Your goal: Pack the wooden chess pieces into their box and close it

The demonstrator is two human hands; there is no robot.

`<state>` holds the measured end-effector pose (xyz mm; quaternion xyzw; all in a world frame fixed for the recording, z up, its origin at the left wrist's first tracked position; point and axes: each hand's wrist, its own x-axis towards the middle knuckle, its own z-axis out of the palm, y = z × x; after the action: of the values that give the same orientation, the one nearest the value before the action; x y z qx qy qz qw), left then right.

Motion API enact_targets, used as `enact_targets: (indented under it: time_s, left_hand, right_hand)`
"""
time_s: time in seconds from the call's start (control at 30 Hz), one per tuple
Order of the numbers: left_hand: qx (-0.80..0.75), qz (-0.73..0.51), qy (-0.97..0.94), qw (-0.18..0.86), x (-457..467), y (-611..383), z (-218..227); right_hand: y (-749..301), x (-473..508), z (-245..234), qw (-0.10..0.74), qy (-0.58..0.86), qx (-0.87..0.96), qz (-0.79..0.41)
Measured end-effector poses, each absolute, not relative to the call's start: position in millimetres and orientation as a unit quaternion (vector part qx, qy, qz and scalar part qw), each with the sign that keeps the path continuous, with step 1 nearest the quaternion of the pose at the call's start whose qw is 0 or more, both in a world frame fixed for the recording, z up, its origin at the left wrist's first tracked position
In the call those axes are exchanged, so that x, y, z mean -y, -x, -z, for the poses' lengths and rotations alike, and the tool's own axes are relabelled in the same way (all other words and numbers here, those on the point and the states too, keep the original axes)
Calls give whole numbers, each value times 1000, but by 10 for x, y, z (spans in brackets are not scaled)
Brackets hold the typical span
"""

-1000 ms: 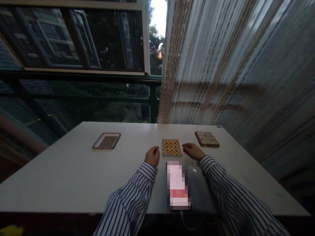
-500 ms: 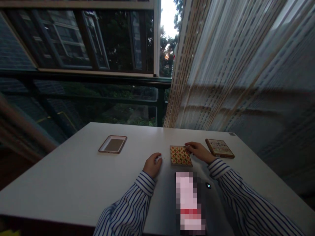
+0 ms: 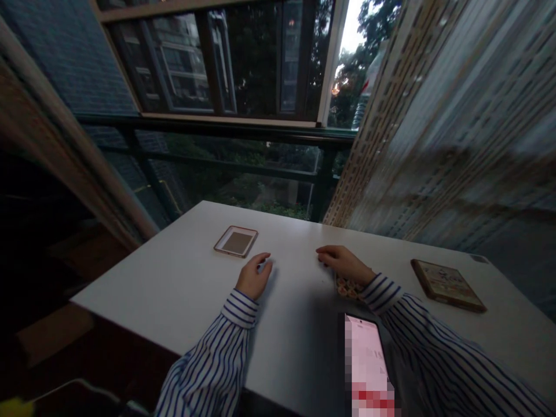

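My left hand (image 3: 254,276) hovers over the white table near the thin square frame (image 3: 218,246), thumb and fingers apart, with nothing between them. My right hand (image 3: 343,263) is over the table right of the middle. Its fingers are closed, and I cannot make out what, if anything, they hold. Beneath my right wrist sits a square set of round yellow pieces with red marks (image 3: 346,289), mostly covered by the hand and sleeve. The thin frame has a reddish rim and a grey-brown square inside.
A flat brown box with a pictured lid (image 3: 447,285) lies at the right. A lit phone (image 3: 369,353), partly blurred out, is near the front edge of the white table (image 3: 295,341). Behind stand a railing (image 3: 243,133), a window and a striped curtain (image 3: 373,145).
My right hand has left the right edge of the round pieces and moved leftward past them. My left hand has shifted left toward the frame. The view has turned left and tilted.
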<state>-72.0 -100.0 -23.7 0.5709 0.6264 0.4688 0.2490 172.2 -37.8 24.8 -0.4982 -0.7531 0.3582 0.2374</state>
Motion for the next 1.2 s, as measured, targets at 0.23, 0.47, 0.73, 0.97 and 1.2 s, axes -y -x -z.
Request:
enact_targets:
  time_s: [0.23, 0.47, 0.73, 0.97, 1.2]
  left_hand:
    - [-657, -510, -503, 235, 997, 1183, 273]
    - [-687, -522, -457, 215, 961, 1486, 365]
    - [-728, -528, -410, 150, 854, 1790, 429]
    - [-775, -500, -377, 92, 741, 2003, 515]
    - [-778, -482, -396, 83, 620, 2137, 611]
  right_hand:
    - [-1278, 198, -159, 213, 454, 787, -358]
    - [-885, 91, -2, 211, 440, 807, -333]
    - [-468, 68, 64, 196, 426, 820, -329]
    - [-194, 78, 101, 178, 426, 832, -309]
    - [51, 101, 109, 159, 430, 838, -297]
